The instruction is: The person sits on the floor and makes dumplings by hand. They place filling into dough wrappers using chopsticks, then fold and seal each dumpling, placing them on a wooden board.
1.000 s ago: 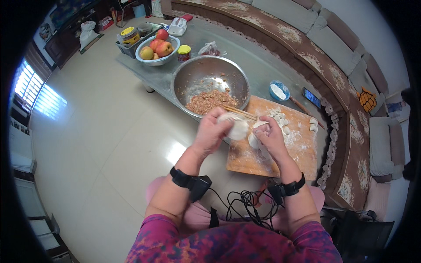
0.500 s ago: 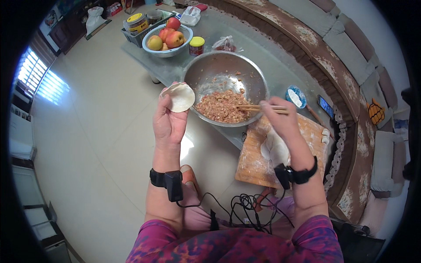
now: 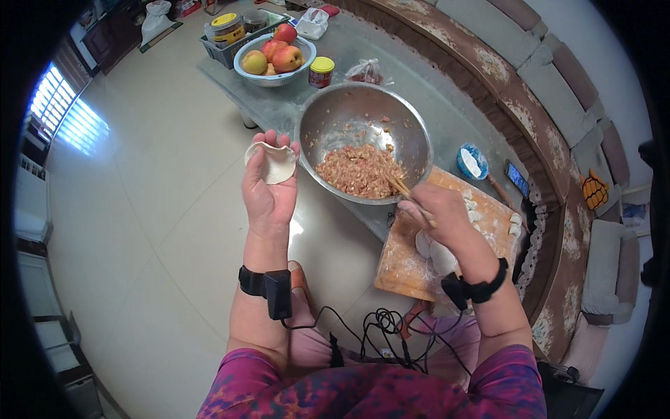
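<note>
My left hand (image 3: 271,192) cups a round white dumpling wrapper (image 3: 279,166), its thumb over one edge and its fingers curled up behind. My right hand (image 3: 445,211) grips a pair of wooden chopsticks (image 3: 399,186); their tips reach into the minced meat filling (image 3: 359,171) at the right side of the heap. The filling lies in the bottom of a large steel bowl (image 3: 349,105). Partly under my right forearm, flat wrappers (image 3: 441,258) rest on a floured wooden board (image 3: 405,272). Several folded dumplings (image 3: 515,223) sit at the board's right side.
Right of the bowl are a blue bowl of flour (image 3: 472,162), a rolling pin (image 3: 500,190) and a phone (image 3: 517,179). Behind stand a fruit basket (image 3: 273,78), a yellow-lidded jar (image 3: 321,72) and a plastic bag (image 3: 365,71). Black cables (image 3: 387,325) hang from my wrist straps.
My left hand has lowered slightly, and the wrapper now sits deeper in the palm. My right hand has moved down, turning the chopsticks so they slant up-left into the filling.
</note>
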`<state>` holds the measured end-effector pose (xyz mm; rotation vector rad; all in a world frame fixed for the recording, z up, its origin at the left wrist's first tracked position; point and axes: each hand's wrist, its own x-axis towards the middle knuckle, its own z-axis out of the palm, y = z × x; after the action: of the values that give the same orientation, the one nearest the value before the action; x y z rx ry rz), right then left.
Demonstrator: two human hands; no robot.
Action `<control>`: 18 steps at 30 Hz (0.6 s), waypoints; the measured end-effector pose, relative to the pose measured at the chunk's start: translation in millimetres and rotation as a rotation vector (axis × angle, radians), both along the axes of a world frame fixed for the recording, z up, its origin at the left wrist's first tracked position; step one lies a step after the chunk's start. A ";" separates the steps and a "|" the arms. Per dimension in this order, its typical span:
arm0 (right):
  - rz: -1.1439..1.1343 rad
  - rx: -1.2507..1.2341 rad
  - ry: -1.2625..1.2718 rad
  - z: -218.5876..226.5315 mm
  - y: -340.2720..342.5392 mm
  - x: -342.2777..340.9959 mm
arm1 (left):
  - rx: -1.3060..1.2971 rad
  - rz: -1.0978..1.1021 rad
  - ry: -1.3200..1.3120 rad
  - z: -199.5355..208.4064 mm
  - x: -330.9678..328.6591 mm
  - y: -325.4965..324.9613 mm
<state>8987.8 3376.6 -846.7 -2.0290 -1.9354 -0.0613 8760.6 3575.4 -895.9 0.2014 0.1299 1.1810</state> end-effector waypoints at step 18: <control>-0.587 0.154 1.032 -0.2 -3.8 35.8 | -0.088 -0.078 0.152 0.2 9.1 -12.3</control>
<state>9023.7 3372.9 -846.9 -1.8635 -0.6777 0.5596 8769.8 3563.2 -895.7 0.2166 0.3039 1.0792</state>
